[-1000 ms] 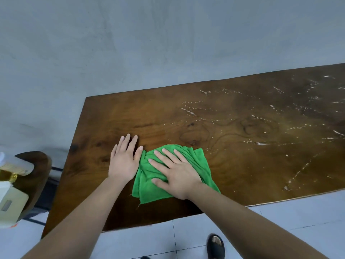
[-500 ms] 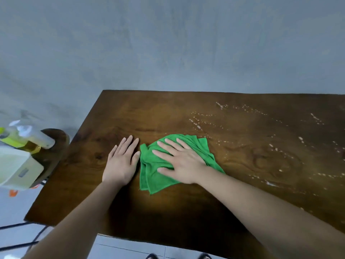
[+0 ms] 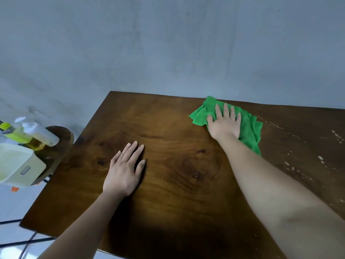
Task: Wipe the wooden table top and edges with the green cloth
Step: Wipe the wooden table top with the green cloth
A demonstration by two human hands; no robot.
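The dark wooden table top fills the lower part of the view, its far edge against a grey wall. The green cloth lies crumpled near the far edge, right of centre. My right hand presses flat on the cloth with fingers spread toward the wall. Flat on bare wood near the left side rests my left hand, palm down, fingers apart, holding nothing. White droplets speckle the wood to the right of the cloth.
A small round wooden stool stands left of the table, carrying a spray bottle with yellow liquid and a pale plastic container. Dark cables run on the floor at the lower left.
My right hand has pushed the green cloth away from me and to the right, up to the far edge. The left hand stays flat on the table. The view has moved closer.
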